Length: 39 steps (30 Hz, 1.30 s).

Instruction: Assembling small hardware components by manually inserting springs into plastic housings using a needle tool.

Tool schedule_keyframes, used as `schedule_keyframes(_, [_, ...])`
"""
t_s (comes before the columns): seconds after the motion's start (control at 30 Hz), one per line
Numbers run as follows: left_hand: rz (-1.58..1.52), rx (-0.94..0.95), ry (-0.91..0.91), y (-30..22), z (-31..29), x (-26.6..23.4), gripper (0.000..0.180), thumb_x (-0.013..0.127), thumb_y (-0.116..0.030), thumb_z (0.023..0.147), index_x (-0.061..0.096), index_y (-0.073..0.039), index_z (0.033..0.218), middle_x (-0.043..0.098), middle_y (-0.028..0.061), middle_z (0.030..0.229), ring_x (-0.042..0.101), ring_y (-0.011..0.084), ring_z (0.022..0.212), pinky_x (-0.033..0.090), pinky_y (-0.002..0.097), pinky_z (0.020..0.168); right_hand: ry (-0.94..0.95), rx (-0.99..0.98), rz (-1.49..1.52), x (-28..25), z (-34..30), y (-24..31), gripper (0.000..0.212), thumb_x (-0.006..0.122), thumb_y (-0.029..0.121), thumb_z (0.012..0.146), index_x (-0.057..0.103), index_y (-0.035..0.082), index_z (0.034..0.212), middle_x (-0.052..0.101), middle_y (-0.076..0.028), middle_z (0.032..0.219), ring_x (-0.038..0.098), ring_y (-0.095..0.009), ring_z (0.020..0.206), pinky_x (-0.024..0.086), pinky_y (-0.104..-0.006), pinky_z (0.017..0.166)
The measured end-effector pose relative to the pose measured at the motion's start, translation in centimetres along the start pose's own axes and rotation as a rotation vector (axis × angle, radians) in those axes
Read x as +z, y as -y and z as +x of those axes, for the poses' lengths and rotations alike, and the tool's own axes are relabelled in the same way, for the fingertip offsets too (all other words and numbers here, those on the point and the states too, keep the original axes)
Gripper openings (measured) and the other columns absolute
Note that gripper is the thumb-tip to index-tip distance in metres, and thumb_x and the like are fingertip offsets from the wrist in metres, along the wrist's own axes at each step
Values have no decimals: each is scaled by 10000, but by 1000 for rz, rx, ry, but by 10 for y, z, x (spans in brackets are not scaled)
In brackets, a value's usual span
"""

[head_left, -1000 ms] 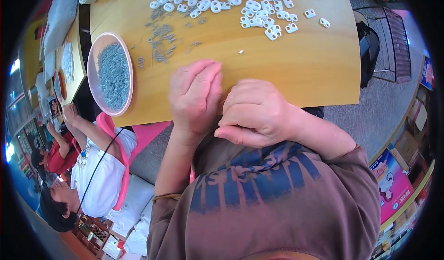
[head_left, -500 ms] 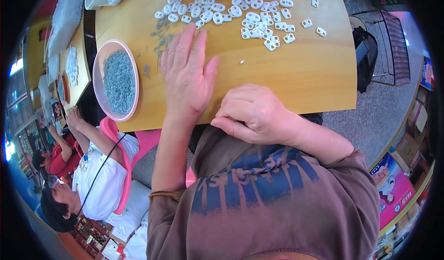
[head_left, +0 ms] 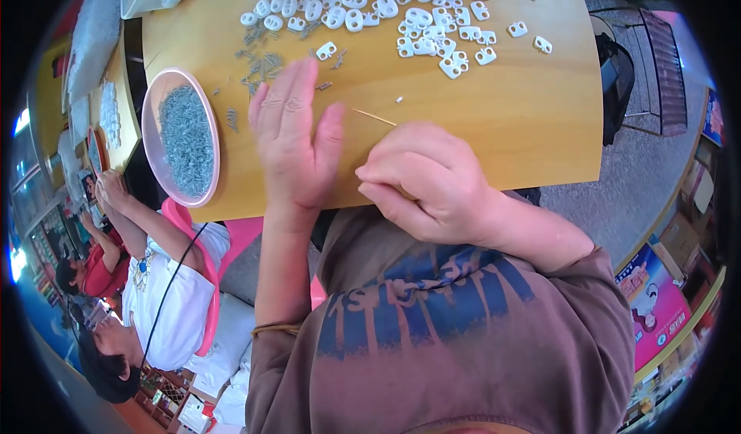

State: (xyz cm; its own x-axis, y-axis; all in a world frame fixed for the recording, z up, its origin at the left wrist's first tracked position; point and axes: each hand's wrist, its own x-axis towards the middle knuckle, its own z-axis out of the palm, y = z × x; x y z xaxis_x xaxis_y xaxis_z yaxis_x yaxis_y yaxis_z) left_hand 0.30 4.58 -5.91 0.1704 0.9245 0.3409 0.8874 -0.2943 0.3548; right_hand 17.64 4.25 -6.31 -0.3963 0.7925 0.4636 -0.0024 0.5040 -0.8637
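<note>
My left hand [head_left: 293, 137] hovers at or on the table, palm down, with its fingers stretched forward and the thumb apart. My right hand [head_left: 424, 179] is curled at the table's near edge, thumb against the bent fingers; what it holds, if anything, is hidden. A thin pale stick [head_left: 374, 116] reaches from the table to the top of that hand; I cannot tell whether the hand grips it. Beyond my left fingertips lie a white two-hole plastic piece [head_left: 326, 51] and small metal springs [head_left: 340, 58]. More springs [head_left: 262, 67] are scattered to the left.
A pink bowl [head_left: 214, 137] full of small grey metal pieces [head_left: 187, 144] stands at the left. White two-hole pieces [head_left: 421, 18] cover the far table [head_left: 502, 133]. A translucent container [head_left: 137, 5] sits at the far left corner. A person in white [head_left: 174, 295] works at a neighbouring table.
My left hand has drawn back and left, uncovering a white piece and springs. The thin stick has come into view beside my right hand, whose knuckles have turned slightly.
</note>
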Motion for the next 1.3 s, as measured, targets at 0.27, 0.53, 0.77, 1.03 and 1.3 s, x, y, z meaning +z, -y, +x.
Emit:
schedule_keyframes(0.27, [-109,97,-182,-7,-12,-7,241,617,4,685,592,-21,923,601,97,888,564,235,812,405,350,774,-68,-337,80,-2,-4,1,201,657,14,646,582,11,833,562,-73,729,535,-189,575,417,-300,510])
schedule_keyframes(0.53, [-160,212,-186,-31,-1,-1,186,623,10,675,605,-17,858,597,84,843,566,229,760,417,339,687,-101,-342,96,-1,-7,-1,169,656,37,658,590,29,813,568,-69,728,526,-186,539,404,-286,484])
schedule_keyframes(0.77, [-168,279,-117,-47,26,8,195,639,-5,669,613,-21,862,596,80,843,563,223,761,406,326,698,-166,-446,111,0,-8,-1,116,630,32,672,567,31,768,538,-55,704,503,-172,530,392,-285,469])
schedule_keyframes(1.03, [-176,438,-39,-68,74,26,207,666,-35,647,630,-61,849,576,44,786,537,206,714,390,325,685,-141,-503,55,-6,-13,-1,43,558,56,712,538,34,744,503,-42,682,471,-160,512,380,-279,462])
schedule_keyframes(1.3, [-159,680,127,-113,131,49,155,627,-102,700,623,-76,853,597,51,819,561,221,782,392,343,720,-77,-484,26,-5,-15,0,88,552,88,697,473,52,680,413,-33,625,448,-162,502,362,-281,459])
